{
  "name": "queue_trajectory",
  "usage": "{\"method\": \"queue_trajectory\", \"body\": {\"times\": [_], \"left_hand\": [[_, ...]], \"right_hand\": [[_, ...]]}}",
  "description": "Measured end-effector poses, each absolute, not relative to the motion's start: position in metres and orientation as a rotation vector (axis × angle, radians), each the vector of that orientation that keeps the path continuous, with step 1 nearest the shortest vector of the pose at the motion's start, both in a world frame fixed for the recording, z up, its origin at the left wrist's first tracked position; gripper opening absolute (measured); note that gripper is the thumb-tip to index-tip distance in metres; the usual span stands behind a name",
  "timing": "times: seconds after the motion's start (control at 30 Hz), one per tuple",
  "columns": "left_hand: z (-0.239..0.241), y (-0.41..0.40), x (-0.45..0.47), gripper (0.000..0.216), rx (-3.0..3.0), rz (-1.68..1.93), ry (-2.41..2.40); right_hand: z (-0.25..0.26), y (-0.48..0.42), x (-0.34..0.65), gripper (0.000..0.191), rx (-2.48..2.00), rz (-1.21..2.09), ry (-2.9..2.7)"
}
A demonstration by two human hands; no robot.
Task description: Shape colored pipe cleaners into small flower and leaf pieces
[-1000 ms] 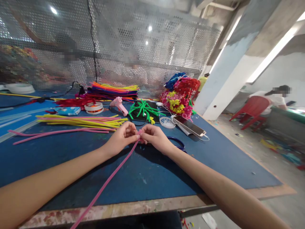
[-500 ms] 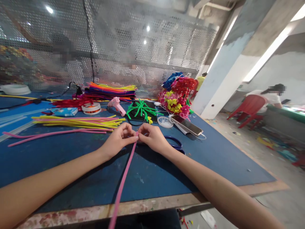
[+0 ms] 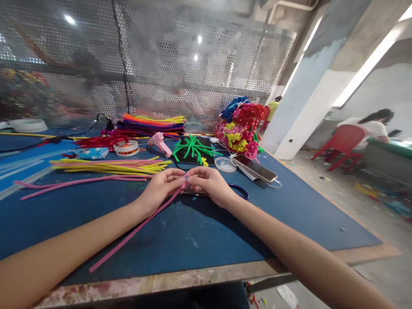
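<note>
Two bare hands are meeting above the middle of the blue felt-covered desk [image 3: 199,240], and both are working on one long pink fuzzy pipe cleaner [image 3: 135,231]. The left hand [image 3: 161,189] is pinching the far end of the pipe cleaner between thumb and forefinger, its fingers [image 3: 175,175] pressed together at the tips. The right hand [image 3: 209,184] is pinching the same end from the other side, so the fingertips of the two hands are touching. From that pinch the pipe cleaner is running back toward the person and to the left, and its free end is lying on the desk near the front edge.

Just behind the right hand a pair of blue-handled scissors [image 3: 240,191] is lying flat, partly hidden by the wrist. Farther back, a loose sheaf of yellow and pink pipe cleaners [image 3: 112,166] is lying to the left, with a pink glue gun [image 3: 160,143] and a cluster of green pipe-cleaner stems [image 3: 193,150] behind it. A smartphone [image 3: 255,168] with a white cable is resting to the right of the stems, beside a bunch of finished red, yellow, pink and blue pipe-cleaner flowers [image 3: 241,128]. A stack of multicoloured pipe cleaners [image 3: 151,123] is sitting against the perforated metal screen [image 3: 193,56]. At the far right another person is sitting on a red plastic chair [image 3: 341,143].
</note>
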State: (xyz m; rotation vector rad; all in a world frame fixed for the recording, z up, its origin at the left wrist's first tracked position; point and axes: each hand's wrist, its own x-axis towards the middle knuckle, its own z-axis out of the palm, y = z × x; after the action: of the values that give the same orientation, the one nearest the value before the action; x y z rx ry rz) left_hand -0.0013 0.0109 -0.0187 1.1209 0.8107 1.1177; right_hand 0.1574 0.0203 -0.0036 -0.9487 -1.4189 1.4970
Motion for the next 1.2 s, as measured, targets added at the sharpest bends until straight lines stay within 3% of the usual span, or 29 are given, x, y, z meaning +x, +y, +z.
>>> {"method": "queue_trajectory", "body": {"times": [0.37, 0.6, 1.03, 1.2], "left_hand": [[-0.011, 0.01, -0.003, 0.03, 1.051, 1.148, 0.772], [-0.013, 0.009, -0.001, 0.033, 0.999, 1.161, 0.706], [-0.022, 0.011, 0.002, 0.034, 0.764, 1.33, 0.689], [-0.025, 0.012, 0.001, 0.035, 0.741, 1.329, 0.699]], "right_hand": [[-0.008, 0.017, 0.151, 0.013, -0.891, 1.331, -1.429], [-0.011, 0.015, 0.149, 0.031, -0.78, 1.335, -1.295], [-0.014, 0.013, 0.146, 0.011, -0.901, 1.056, -1.524], [-0.017, 0.011, 0.145, 0.014, -0.949, 0.987, -1.524]]}}
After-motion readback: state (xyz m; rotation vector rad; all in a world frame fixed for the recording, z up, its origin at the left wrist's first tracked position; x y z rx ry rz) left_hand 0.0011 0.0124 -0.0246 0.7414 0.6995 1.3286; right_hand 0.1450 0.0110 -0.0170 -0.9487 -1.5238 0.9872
